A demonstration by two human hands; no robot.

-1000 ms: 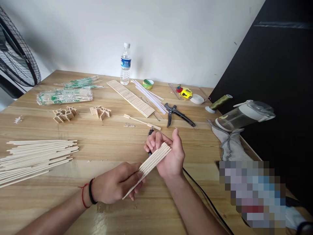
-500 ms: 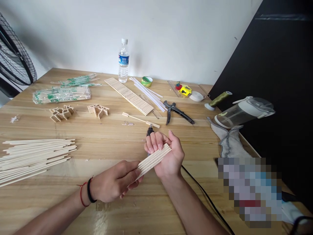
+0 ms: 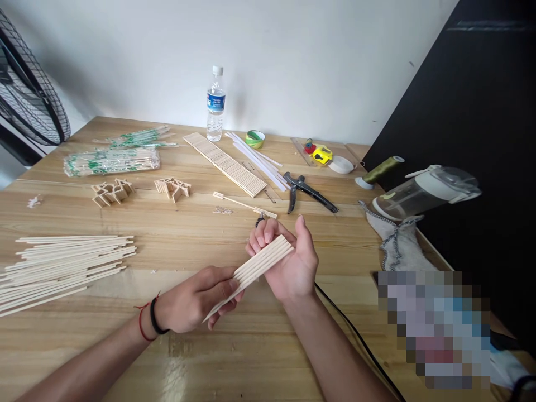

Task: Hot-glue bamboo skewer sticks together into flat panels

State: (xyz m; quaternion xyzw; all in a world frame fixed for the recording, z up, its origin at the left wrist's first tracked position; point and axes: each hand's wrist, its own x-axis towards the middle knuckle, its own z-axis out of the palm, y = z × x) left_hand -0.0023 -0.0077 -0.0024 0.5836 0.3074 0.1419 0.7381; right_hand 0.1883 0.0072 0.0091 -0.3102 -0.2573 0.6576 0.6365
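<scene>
A flat row of several pale wooden sticks (image 3: 262, 261) slants up to the right between my hands. My left hand (image 3: 201, 301), with black and red bands at its wrist, is closed on the lower end, thumb on top. The upper end lies against the palm of my right hand (image 3: 288, 262), whose fingers are loosely curled and whose thumb points up, apart from the sticks. Just beyond the right fingers shows the dark tip of a tool (image 3: 260, 219); its body is hidden. Near it lies a thin stick with small pieces on both ends (image 3: 238, 204).
Loose sticks (image 3: 71, 268) lie at left, zigzag wooden pieces (image 3: 113, 191) and wrapped bundles (image 3: 113, 162) behind them. Farther back are a slatted strip (image 3: 226, 164), a bottle (image 3: 215, 106) and white strips (image 3: 259, 159). A black cutter (image 3: 310, 192), tumbler (image 3: 427, 192) and cable (image 3: 355, 332) are at right.
The view has shifted slightly, moving the table's things to the right. The right fingers have loosened from the sticks, and more of the sticks' lower end shows past my left hand.
</scene>
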